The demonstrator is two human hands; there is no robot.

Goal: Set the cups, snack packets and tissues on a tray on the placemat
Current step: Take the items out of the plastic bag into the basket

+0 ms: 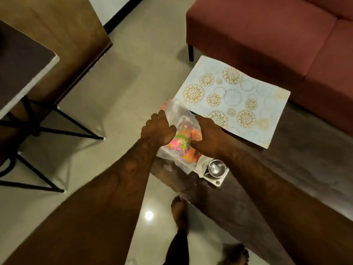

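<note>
A clear plastic bag (178,115) holding bright pink and orange snack packets (182,139) lies at the near-left corner of a dark low table (298,150). My left hand (157,129) grips the bag's left side and my right hand (207,136) holds its right side. Beyond the bag lies a pale blue placemat (238,100) with gold flower circles, flat on the table. Just in front of the bag a white tray (217,181) carries a steel cup (216,168) and what looks like a tissue pack (203,163).
A dark red sofa (267,35) stands behind the table. At the left are a dark-topped table (21,64) with black metal legs and a wooden cabinet (63,35). My bare feet (179,209) stand on the glossy tiled floor beside the low table.
</note>
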